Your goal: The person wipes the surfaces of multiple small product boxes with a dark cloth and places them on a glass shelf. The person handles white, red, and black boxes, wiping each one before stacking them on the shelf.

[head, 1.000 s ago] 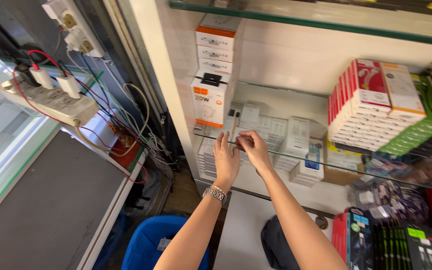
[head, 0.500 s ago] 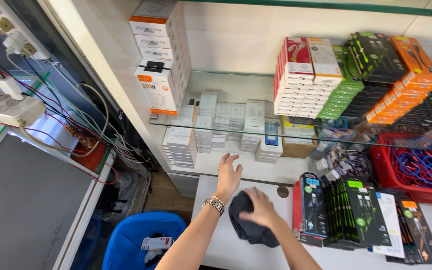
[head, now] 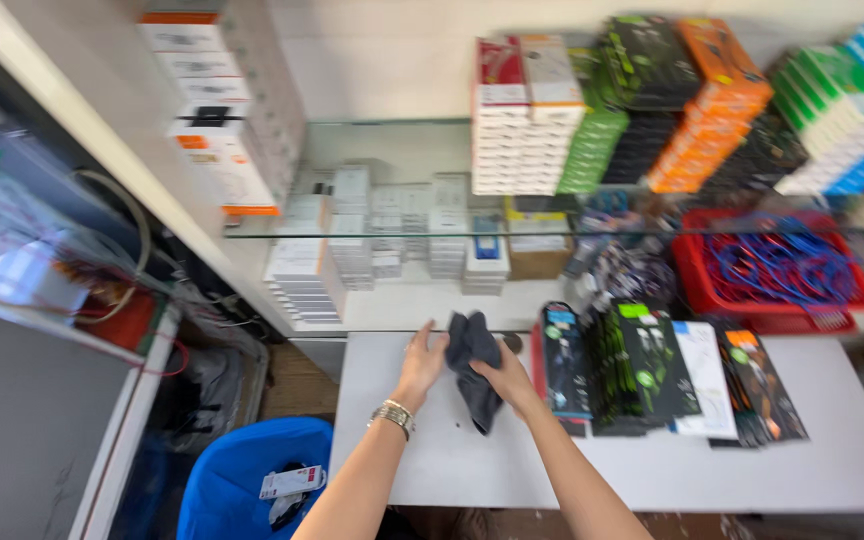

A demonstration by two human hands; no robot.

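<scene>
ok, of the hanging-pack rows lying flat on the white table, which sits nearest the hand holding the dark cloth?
The leftmost black pack with the blue-green top, beside the right hand gripping the dark grey cloth. The white pack and orange-tagged pack lie farther right.

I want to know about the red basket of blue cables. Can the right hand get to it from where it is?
Probably yes. The right hand holds a dark cloth on the white table. The red basket sits further right, on the shelf under the glass, open at the front; only flat packets lie between.

L hand (head: 420,362) & R hand (head: 505,378) out front, fingers curled, close together
</scene>
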